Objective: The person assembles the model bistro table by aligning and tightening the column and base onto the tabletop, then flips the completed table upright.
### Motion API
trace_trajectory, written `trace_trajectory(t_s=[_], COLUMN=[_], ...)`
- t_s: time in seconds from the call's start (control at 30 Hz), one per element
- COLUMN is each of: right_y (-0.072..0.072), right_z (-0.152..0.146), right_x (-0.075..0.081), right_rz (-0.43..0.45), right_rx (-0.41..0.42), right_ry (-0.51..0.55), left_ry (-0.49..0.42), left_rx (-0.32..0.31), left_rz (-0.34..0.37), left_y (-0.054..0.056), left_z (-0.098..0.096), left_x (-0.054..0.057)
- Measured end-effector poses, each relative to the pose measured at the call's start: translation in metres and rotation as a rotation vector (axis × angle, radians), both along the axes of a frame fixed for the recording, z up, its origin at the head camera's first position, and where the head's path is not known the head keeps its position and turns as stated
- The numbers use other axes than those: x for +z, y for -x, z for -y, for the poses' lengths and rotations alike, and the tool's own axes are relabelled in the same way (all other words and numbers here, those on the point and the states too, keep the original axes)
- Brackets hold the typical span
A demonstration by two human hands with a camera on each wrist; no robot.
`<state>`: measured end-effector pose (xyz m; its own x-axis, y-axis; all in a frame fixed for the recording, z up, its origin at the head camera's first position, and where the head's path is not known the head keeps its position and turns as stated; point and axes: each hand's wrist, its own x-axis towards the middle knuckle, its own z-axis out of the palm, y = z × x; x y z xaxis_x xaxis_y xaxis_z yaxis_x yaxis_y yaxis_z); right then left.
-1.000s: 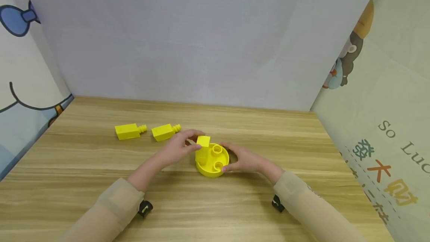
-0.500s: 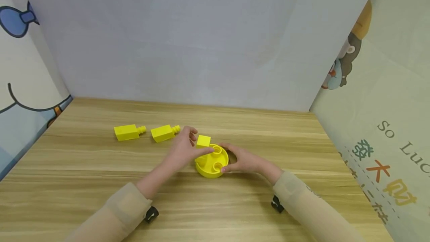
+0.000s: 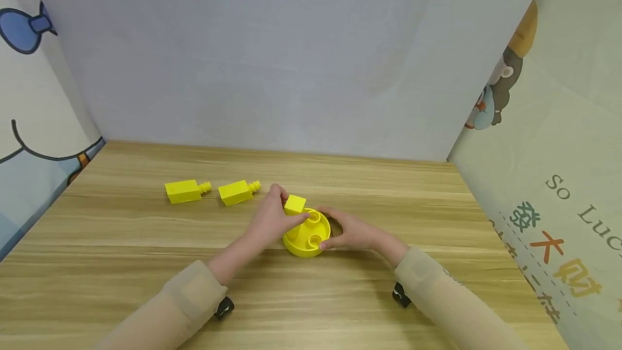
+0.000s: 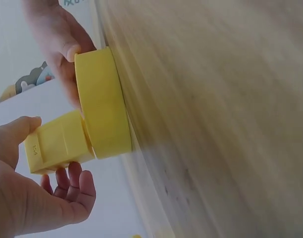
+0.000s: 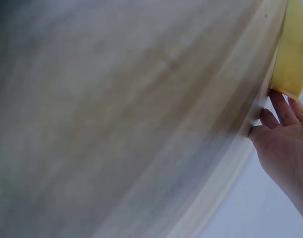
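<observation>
head view: the left hand (image 3: 269, 221) has its thumb and bent fingers about a block (image 3: 295, 205), parted only enough to pinch its sides. the right hand (image 3: 353, 230) curves thumb and fingers round the right rim of the base (image 3: 303, 253), parted by the stretch of rim they hold. the block stands roughly upright at the left side of the base, apparently inside the rim; its lower end is hidden, so i cannot tell whether it is seated.

the likeliest trouble, i judge, is a crossed thread, should the block lean while being turned. the base could also spin or slide along if the right hand holds too lightly, and the block could topple if let go unseated.

by count: two hands, one base, two bare sockets (image 3: 315, 241) showing on its right half, and three blocks. besides the held one, a middle block (image 3: 235, 193) and a leftmost block (image 3: 182, 192) lie apart on the surface (image 3: 311, 307), left of the base, each with one ridged peg (image 3: 254, 186) pointing right.
</observation>
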<state>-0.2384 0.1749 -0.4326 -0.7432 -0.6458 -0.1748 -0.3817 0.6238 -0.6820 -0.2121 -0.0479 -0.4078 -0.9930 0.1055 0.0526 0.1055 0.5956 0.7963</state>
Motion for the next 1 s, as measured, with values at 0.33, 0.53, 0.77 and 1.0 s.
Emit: trace_trajectory(t_s=[0.33, 0.53, 0.77, 1.0], right_y=[0.000, -0.001, -0.001, 0.000], right_z=[-0.004, -0.006, -0.008, -0.011], right_x=[-0.005, -0.005, -0.008, -0.011], right_rz=[0.020, 0.017, 0.007, -0.005], right_rx=[0.001, 0.003, 0.000, 0.009], right_ry=[0.000, 0.001, -0.020, -0.032], left_ry=[-0.005, -0.009, 0.016, 0.040], left_rx=[-0.145, -0.329, -0.490, -0.410], left_rz=[-0.051, -0.070, -0.093, -0.052], left_y=[-0.003, 0.003, 0.004, 0.000], left_z=[0.007, 0.016, 0.024, 0.017], left_x=[-0.003, -0.008, -0.006, -0.009])
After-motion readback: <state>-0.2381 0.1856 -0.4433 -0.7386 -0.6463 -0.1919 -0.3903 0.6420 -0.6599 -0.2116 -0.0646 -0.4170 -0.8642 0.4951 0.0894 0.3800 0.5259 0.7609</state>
